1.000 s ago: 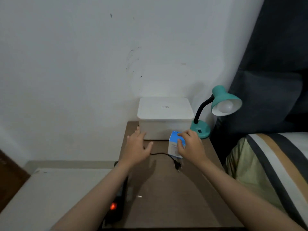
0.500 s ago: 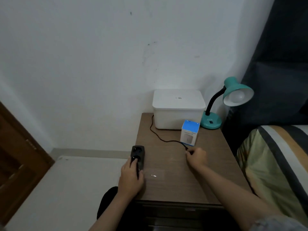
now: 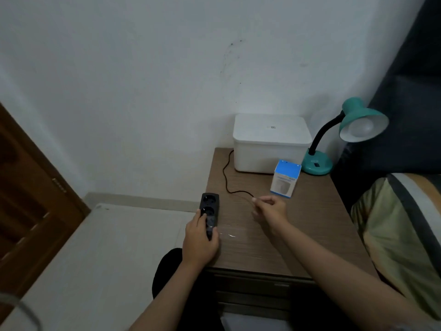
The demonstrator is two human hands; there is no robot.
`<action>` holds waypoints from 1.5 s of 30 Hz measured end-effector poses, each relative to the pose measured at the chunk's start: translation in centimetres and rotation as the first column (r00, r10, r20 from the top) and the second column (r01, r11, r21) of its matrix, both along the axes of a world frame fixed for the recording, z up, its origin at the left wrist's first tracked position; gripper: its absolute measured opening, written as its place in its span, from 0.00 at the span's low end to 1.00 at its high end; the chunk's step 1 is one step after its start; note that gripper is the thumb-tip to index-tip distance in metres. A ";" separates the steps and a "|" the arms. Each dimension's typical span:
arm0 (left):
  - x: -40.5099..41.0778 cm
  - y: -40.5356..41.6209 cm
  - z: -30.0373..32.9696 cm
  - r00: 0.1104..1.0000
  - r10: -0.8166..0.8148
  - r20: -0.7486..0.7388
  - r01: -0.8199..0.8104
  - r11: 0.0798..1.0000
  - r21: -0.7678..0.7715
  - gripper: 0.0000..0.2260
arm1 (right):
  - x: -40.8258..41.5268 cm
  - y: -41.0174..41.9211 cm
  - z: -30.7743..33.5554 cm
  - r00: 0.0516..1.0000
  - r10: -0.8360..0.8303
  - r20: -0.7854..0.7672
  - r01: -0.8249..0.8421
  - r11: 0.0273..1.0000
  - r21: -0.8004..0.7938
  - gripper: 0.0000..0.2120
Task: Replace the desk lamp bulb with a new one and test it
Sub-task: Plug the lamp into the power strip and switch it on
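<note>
A teal desk lamp (image 3: 355,125) stands at the back right of the wooden bedside table (image 3: 310,225), a white bulb (image 3: 360,129) in its shade, unlit. Its black cord (image 3: 226,177) runs left around a white box and curves back toward my right hand (image 3: 270,209), which pinches the cord's end; the plug itself is blurred and hidden in my fingers. My left hand (image 3: 200,240) grips a black power strip (image 3: 210,206) at the table's left edge. A blue-and-white bulb box (image 3: 285,179) stands upright between the white box and my right hand.
A white lidded box (image 3: 270,142) sits against the wall at the table's back. A bed with a striped cover (image 3: 401,230) lies to the right, a dark headboard behind the lamp. A brown wooden door (image 3: 31,199) stands at the left, pale floor below.
My right hand let go of the bulb box, which now stands on the table, and took the cord's end. My left hand moved to the power strip. The view pulled back.
</note>
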State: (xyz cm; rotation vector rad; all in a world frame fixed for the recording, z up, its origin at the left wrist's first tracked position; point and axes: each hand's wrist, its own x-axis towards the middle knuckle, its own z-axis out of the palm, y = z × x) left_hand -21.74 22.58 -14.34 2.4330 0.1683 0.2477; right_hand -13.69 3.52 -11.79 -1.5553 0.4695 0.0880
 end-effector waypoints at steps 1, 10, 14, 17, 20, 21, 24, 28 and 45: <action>0.0 0.0 -0.1 1.000 0.001 0.008 -0.001 1.000 0.000 0.23 | 0.1 0.5 0.3 1.000 0.022 -0.006 -0.022 0.999 0.024 0.09; 0.1 0.1 -0.7 0.999 0.012 0.052 -0.012 1.000 -0.003 0.24 | 2.0 5.8 2.9 0.974 0.213 -0.080 -0.186 0.949 0.256 0.12; 0.1 0.1 -0.8 0.998 0.014 0.065 -0.013 1.000 -0.008 0.23 | 3.0 7.4 3.1 0.957 0.289 -0.013 -0.289 0.957 0.011 0.13; 0.1 0.1 -0.9 0.997 0.010 0.074 -0.010 1.000 -0.004 0.23 | 3.8 8.2 3.0 0.946 0.318 0.068 -0.311 0.945 -0.104 0.12; 0.2 0.1 -1.0 0.996 0.012 0.084 -0.012 1.000 0.002 0.23 | 4.4 8.9 2.7 0.926 0.354 0.129 -0.319 0.919 -0.231 0.11; 0.2 0.1 -1.1 0.996 0.012 0.085 -0.012 1.000 0.001 0.23 | 4.5 9.2 2.5 0.920 0.361 0.151 -0.314 0.911 -0.268 0.10; 0.2 0.2 -1.0 0.996 0.009 0.086 -0.010 1.000 0.007 0.23 | 4.6 10.0 2.0 0.907 0.375 0.191 -0.296 0.892 -0.342 0.08; 0.1 0.2 -1.0 0.996 0.013 0.085 -0.015 1.000 0.012 0.23 | 4.5 10.3 1.3 0.888 0.425 0.176 -0.338 0.862 -0.379 0.07; 0.0 0.1 -1.0 0.996 0.023 0.090 -0.022 1.000 -0.010 0.23 | 5.1 9.8 0.1 0.785 0.610 0.111 -0.474 0.706 -0.527 0.08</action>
